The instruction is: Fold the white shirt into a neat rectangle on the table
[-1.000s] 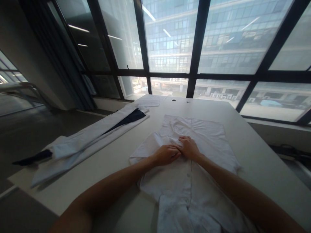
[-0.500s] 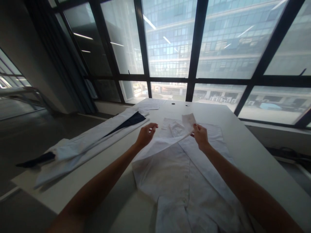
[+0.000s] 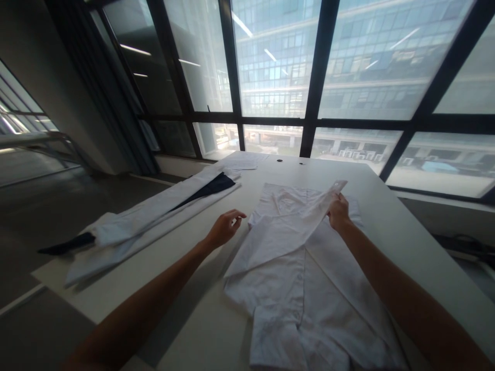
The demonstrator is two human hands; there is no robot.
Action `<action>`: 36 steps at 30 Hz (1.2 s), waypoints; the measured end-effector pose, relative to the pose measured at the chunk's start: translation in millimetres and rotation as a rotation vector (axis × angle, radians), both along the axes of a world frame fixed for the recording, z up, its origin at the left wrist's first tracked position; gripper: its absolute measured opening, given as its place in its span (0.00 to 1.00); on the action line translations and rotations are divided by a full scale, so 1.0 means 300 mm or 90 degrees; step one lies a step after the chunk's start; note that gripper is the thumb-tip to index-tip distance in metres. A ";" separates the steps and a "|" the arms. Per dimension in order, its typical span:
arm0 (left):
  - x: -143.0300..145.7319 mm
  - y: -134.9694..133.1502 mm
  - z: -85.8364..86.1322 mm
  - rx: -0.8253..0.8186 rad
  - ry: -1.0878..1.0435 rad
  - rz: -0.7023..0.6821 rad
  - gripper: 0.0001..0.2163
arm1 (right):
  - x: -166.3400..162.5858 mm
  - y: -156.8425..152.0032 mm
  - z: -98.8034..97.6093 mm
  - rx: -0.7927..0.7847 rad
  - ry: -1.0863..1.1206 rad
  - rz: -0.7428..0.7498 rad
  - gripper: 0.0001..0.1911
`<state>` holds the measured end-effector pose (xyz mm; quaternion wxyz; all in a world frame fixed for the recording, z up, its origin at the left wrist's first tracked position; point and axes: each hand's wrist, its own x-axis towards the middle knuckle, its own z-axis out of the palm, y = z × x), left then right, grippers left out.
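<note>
A white button-up shirt (image 3: 278, 281) lies front up on the table, its button placket running toward me. My right hand (image 3: 339, 210) pinches the cuff end of one sleeve (image 3: 288, 236), lifted slightly and stretched across the shirt's chest toward the right. To the left of the shirt, my left hand (image 3: 227, 226) hovers over the table edge of the cloth, fingers loosely bent, thumb apart, nothing in them. The collar area (image 3: 284, 198) lies at the far end, partly wrinkled. Another sleeve lies folded along the shirt's right side, partly behind my right forearm.
On the left of the white table (image 3: 386, 232) lie long folded white garments (image 3: 143, 221) with a dark navy piece (image 3: 211, 189) between them. A white cloth or sheet (image 3: 242, 161) lies at the back. Large windows (image 3: 270, 67) stand behind the table.
My right hand has moved right, drawing the sleeve across the shirt. My left hand has moved slightly left and toward me, away from the sleeve. The view has shifted a little.
</note>
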<state>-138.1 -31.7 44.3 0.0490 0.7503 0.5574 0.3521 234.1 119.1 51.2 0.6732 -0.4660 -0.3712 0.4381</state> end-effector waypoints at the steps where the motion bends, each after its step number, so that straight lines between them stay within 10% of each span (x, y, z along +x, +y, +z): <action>1: -0.006 0.002 0.000 -0.005 0.002 0.001 0.12 | 0.001 0.002 -0.006 -0.003 0.004 0.004 0.09; 22: -0.036 0.120 -0.120 -0.137 -0.136 -0.073 0.17 | 0.124 0.090 0.136 -0.014 0.154 0.106 0.03; 36: -0.025 0.094 -0.095 -0.104 -0.019 -0.089 0.15 | 0.148 0.147 0.016 -0.107 0.154 0.139 0.05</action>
